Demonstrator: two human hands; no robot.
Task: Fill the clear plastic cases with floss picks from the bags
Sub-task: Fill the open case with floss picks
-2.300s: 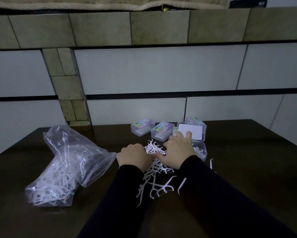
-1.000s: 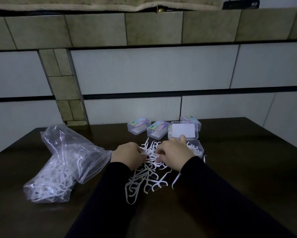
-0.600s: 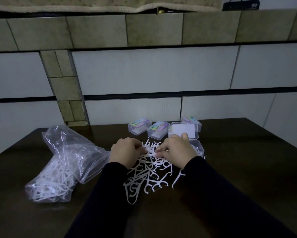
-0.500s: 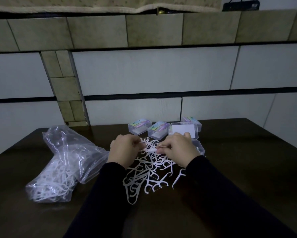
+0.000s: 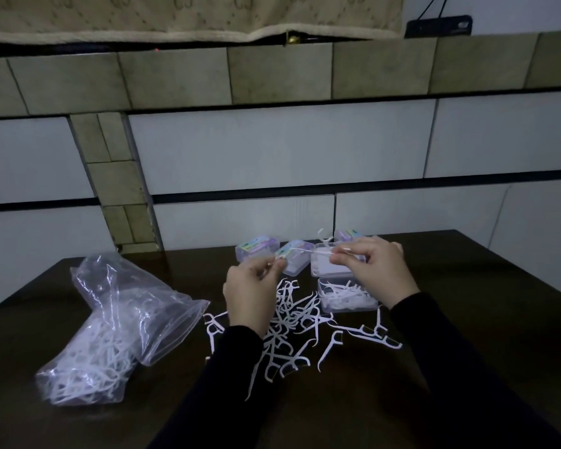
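Observation:
White floss picks (image 5: 292,322) lie scattered on the dark table between my arms. My left hand (image 5: 251,294) and my right hand (image 5: 374,268) are raised above them, each pinching an end of a small bunch of floss picks (image 5: 308,251). Just below my right hand sits an open clear plastic case (image 5: 347,294) partly filled with picks, its lid (image 5: 324,270) standing up behind it. An open clear bag (image 5: 110,328) with many picks lies at the left.
Three closed cases with coloured labels stand at the back: one (image 5: 256,251), a second (image 5: 293,260), and a third (image 5: 350,236) behind my right hand. A tiled wall (image 5: 272,150) rises directly behind the dark wooden table (image 5: 483,319).
Both hands have lifted off the pile on the table and now hold a bunch of picks in the air, stretched between them above the open case.

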